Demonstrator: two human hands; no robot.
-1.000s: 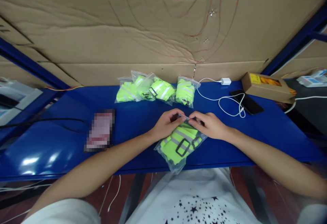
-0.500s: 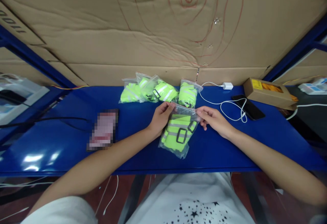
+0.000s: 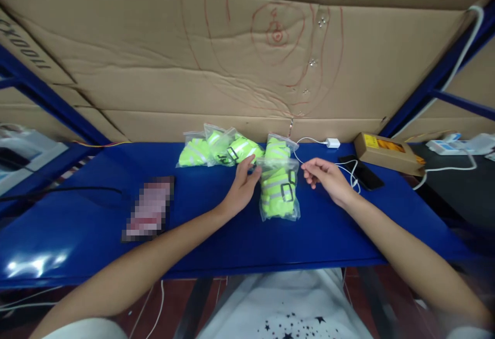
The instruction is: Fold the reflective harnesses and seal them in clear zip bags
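Note:
A clear zip bag [image 3: 279, 195] lies on the blue table, with a folded neon-yellow reflective strap with grey stripes and black buckles inside. Its top edge overlaps another such bag [image 3: 277, 148] behind it. My left hand [image 3: 240, 188] is open at the bag's upper left, thumb and fingers apart; whether the thumb touches the plastic I cannot tell. To the right, my right hand [image 3: 328, 180] is off the bag, its fingers loosely bent and holding nothing. Several more bagged yellow straps [image 3: 195, 152] sit in a row at the back left.
A phone-like device [image 3: 149, 209] with a blurred screen lies left on the blue table [image 3: 216, 246]. At right are a black phone [image 3: 365, 173], a white cable with a charger [image 3: 333, 143] and an open cardboard box [image 3: 386, 154]. A cardboard wall [image 3: 154, 86] stands behind.
Both hands have let go of the bag's top edge. The bag now lies flatter and straighter, farther back against the bag behind it. The camera view has tilted slightly up.

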